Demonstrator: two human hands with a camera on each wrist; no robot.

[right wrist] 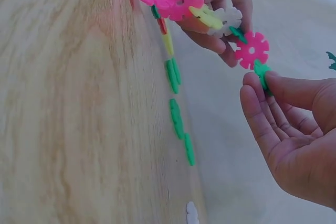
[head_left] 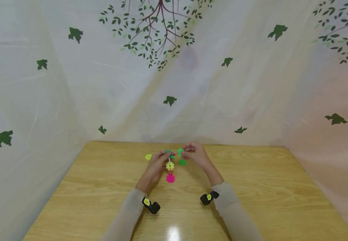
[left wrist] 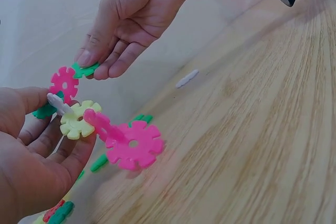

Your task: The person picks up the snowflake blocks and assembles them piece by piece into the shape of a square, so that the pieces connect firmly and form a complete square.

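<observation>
A chain of flower-shaped plastic discs hangs between both hands. The left hand (left wrist: pixel 39 156) pinches a dark green disc (left wrist: pixel 44 111) in it. From there a white disc (right wrist: pixel 227 20), a yellow disc (left wrist: pixel 80 120) and two pink discs (left wrist: pixel 137 145) run toward the person, slotted edge to edge. On the other side of the dark green disc is another pink disc (right wrist: pixel 252 51). The right hand (head_left: pixel 196 154) pinches a light green disc (right wrist: pixel 261 74) between thumb and fingers; it meets that pink disc's edge. Whether it is fully slotted in, I cannot tell.
Loose discs lie on the wooden table (head_left: pixel 252 187) beyond the hands: several green discs (right wrist: pixel 176 119), a white disc (left wrist: pixel 187 78), a yellow disc (head_left: pixel 148 157) and a red disc (left wrist: pixel 53 211). A pale curtain (head_left: pixel 125 110) with printed leaves stands behind the table's far edge.
</observation>
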